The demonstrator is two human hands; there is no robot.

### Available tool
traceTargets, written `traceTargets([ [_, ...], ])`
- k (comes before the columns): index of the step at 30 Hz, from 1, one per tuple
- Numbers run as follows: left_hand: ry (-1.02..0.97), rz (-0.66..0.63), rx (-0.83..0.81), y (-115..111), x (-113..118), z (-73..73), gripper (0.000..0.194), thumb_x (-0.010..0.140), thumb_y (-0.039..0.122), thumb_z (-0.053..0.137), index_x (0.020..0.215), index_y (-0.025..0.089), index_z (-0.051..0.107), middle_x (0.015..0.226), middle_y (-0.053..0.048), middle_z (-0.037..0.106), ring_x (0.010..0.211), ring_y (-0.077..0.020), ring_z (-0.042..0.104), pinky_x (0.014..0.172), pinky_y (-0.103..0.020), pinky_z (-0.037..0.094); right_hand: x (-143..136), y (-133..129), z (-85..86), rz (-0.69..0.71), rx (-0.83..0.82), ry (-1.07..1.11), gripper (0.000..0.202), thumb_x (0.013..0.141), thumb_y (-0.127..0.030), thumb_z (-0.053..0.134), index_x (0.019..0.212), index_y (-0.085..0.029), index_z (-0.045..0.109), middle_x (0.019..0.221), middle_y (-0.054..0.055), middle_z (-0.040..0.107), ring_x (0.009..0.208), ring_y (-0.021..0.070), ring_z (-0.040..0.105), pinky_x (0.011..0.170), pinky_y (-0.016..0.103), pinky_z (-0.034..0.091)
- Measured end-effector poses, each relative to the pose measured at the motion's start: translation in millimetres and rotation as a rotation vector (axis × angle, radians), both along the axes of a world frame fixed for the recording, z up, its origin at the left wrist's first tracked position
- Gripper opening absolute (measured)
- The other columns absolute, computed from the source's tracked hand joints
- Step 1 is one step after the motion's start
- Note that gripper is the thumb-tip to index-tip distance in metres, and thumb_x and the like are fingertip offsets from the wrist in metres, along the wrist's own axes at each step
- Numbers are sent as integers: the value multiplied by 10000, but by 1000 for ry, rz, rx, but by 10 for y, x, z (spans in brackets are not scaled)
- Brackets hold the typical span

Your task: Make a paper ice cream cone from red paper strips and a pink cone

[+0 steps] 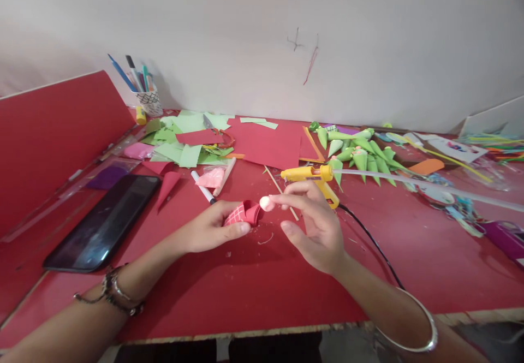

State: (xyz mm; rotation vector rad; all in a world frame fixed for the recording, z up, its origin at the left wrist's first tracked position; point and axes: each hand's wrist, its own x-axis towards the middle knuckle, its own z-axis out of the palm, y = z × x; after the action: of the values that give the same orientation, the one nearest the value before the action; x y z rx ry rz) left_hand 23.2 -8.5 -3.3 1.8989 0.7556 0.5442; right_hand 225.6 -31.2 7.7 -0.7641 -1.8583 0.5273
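My left hand (215, 226) is wrapped round a small rolled red paper cone (238, 215) with a white grid pattern, its wide end facing right. Just off that end, a small pale pink-white ball (266, 203), apparently soft clay, sits at the fingertips of my right hand (313, 224). The right thumb is apart from the ball, and the exact hold is partly hidden. Behind the right hand lies a yellow glue gun (309, 174) with a long clear glue stick in its back. A thin wooden stick (280, 191) lies behind the ball.
A black phone (102, 224) lies at left. Green paper scraps (190, 155), scissors (208, 123) and red sheets (266, 142) spread along the back. Pink clay (212, 177) rests near a marker (202, 185). Green paper cones (360, 158) pile up at right. The glue gun's black cord (372, 237) runs toward the front edge.
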Motion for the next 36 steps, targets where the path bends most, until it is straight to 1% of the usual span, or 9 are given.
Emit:
traceTargets([
  [11, -28, -5, -36, -7, -1, -12, 332, 809, 466, 407, 751, 141, 445, 645, 29, 355, 568, -84, 310, 518, -202, 285, -19, 0, 4, 49, -20, 16, 348, 772, -125, 462, 1075, -273, 549, 889, 17, 517, 800, 152, 471, 753, 356, 417],
  [19, -43, 3, -46, 0, -1, -24, 324, 804, 456, 424, 748, 138, 453, 634, 31, 345, 559, -83, 304, 507, -201, 276, -16, -3, 13, 90, -25, 26, 362, 772, -100, 444, 1086, -250, 543, 908, 24, 537, 804, 153, 470, 738, 349, 422],
  [23, -57, 15, -25, -7, 9, -3, 340, 795, 468, 429, 758, 133, 471, 627, 30, 345, 554, -82, 301, 500, -197, 279, -23, -7, -21, 109, -44, 60, 371, 763, -96, 451, 1094, -243, 530, 915, 29, 512, 809, 153, 464, 739, 349, 425],
  [26, -60, 50, -21, -9, 10, 11, 355, 785, 481, 436, 763, 129, 479, 638, 26, 360, 563, -83, 316, 514, -195, 301, -26, -12, -64, 100, -84, 134, 410, 748, -103, 467, 1136, -237, 478, 884, 27, 467, 786, 150, 456, 735, 357, 430],
  [28, -48, 73, -21, -7, 6, 7, 360, 782, 486, 436, 761, 129, 481, 651, 20, 379, 576, -87, 335, 532, -199, 321, -25, -13, -80, 89, -94, 157, 413, 740, -101, 474, 1132, -232, 470, 869, 23, 448, 775, 148, 452, 737, 359, 428],
  [32, -18, 79, 9, 1, -6, -18, 370, 773, 500, 439, 777, 135, 500, 674, 4, 417, 620, -109, 372, 557, -211, 347, -22, -10, -62, 85, -75, 107, 380, 737, -88, 475, 1093, -218, 496, 889, 27, 456, 790, 148, 453, 741, 350, 423],
  [36, -13, 73, 28, 4, -9, -20, 393, 775, 511, 432, 836, 135, 528, 683, -3, 440, 643, -121, 394, 575, -220, 363, -23, -9, -34, 90, -40, 59, 353, 739, -79, 461, 1064, -208, 514, 896, 26, 478, 797, 147, 453, 741, 341, 419],
])
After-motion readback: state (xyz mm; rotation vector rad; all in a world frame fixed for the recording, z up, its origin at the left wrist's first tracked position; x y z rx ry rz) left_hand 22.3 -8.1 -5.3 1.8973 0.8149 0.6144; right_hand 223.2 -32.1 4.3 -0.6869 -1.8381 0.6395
